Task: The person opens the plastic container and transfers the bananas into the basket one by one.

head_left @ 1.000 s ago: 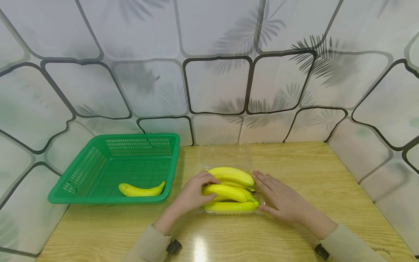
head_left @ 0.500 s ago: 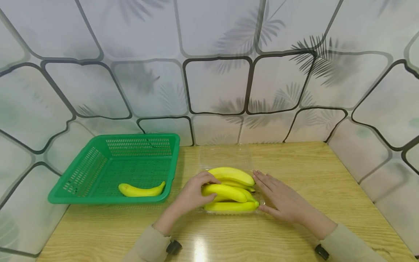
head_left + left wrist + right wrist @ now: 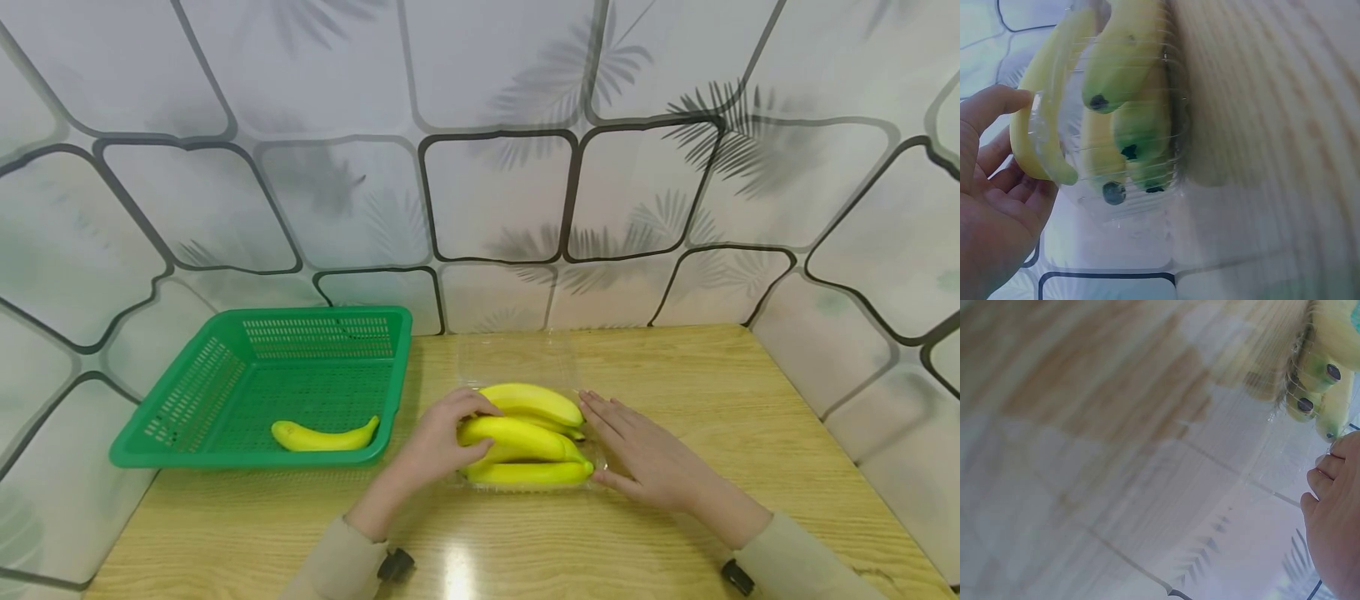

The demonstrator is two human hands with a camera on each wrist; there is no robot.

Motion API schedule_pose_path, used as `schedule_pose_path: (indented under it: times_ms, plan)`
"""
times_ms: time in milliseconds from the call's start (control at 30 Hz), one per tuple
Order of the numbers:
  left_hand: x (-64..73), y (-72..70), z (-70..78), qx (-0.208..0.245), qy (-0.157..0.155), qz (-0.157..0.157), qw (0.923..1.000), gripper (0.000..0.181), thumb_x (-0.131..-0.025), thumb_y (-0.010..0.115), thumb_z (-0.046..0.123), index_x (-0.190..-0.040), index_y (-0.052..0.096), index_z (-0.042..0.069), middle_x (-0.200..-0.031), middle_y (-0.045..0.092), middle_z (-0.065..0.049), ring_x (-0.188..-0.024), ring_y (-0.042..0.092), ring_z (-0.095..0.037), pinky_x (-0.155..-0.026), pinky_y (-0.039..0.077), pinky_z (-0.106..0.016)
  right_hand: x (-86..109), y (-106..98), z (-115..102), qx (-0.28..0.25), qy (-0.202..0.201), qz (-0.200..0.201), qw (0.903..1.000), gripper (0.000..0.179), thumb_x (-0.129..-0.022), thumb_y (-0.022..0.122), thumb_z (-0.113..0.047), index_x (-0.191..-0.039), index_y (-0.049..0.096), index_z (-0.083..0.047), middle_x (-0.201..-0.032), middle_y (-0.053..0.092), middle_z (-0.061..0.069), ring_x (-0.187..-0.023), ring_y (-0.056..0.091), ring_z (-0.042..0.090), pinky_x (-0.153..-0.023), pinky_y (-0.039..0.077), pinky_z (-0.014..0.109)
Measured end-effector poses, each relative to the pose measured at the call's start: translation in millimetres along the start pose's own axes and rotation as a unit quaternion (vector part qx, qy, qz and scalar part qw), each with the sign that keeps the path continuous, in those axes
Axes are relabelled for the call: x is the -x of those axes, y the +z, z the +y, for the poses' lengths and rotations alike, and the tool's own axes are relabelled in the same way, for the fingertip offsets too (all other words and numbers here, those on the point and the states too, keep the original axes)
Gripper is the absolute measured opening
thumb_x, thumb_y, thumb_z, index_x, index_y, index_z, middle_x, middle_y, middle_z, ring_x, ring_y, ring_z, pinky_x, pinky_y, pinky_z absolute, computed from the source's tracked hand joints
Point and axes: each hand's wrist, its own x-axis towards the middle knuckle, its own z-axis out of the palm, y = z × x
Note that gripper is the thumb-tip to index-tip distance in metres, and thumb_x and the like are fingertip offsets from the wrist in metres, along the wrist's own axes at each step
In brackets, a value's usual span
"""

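Observation:
Several yellow bananas fill a clear plastic clamshell box in front of me. My left hand holds the left end of a banana on top of the pile, thumb on the near side and fingers on the far side. In the left wrist view this banana stands above the box wall, while others show through the ribbed plastic. My right hand rests flat at the right end of the box, fingers straight, fingertips right by the tip of the rear banana. Another banana lies along the front.
The transparent lid lies folded back behind the box, near the patterned wall. To the left stands a green plastic basket with one banana at its front. All rests on a wooden table.
My left hand and the banana in it have shifted slightly to the left over the last half second. The right hand has stayed in place.

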Motion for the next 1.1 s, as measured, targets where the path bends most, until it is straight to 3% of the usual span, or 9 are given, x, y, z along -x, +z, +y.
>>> schedule_pose_path:
  times_ms: [267,533,833,1100]
  plan:
    - [0.8,-5.9,6.0,-0.005,0.011,0.012,0.9999,0.033,-0.088,0.083,0.002,-0.119,0.076,0.010,-0.120,0.071,-0.005,-0.102,0.066,-0.017,-0.088,0.062,-0.025,0.2,-0.1,0.1,-0.001,-0.002,0.001,1.0000,0.086,-0.107,0.054,-0.056,-0.163,0.033,0.005,-0.170,0.036,0.023,-0.152,0.044,0.040,-0.135,-0.005,0.019]
    - [1.5,-13.6,12.2,-0.018,0.042,0.027,0.9986,0.032,-0.087,0.084,0.002,-0.117,0.076,0.010,-0.118,0.072,-0.005,-0.103,0.067,-0.019,-0.084,0.062,-0.024,0.7,1.3,0.8,0.000,-0.001,0.000,1.0000,0.086,-0.107,0.054,-0.056,-0.163,0.032,0.005,-0.170,0.035,0.023,-0.153,0.043,0.039,-0.135,-0.005,0.019]
    - [7.1,-24.2,23.0,-0.027,0.032,0.036,0.9985,0.033,-0.087,0.084,0.003,-0.119,0.077,0.010,-0.124,0.072,-0.006,-0.112,0.070,-0.023,-0.091,0.064,-0.028,0.8,1.7,0.8,-0.005,0.003,-0.001,1.0000,0.086,-0.106,0.055,-0.056,-0.164,0.031,0.004,-0.171,0.035,0.023,-0.153,0.043,0.040,-0.134,-0.006,0.019]
    - [9.5,-30.3,22.5,-0.031,0.042,0.055,0.9971,0.036,-0.085,0.086,0.001,-0.119,0.076,0.009,-0.126,0.073,-0.007,-0.113,0.071,-0.023,-0.092,0.065,-0.027,0.1,0.8,0.1,-0.007,0.003,-0.002,1.0000,0.086,-0.106,0.056,-0.055,-0.163,0.032,0.004,-0.170,0.035,0.023,-0.153,0.043,0.040,-0.134,-0.006,0.019]
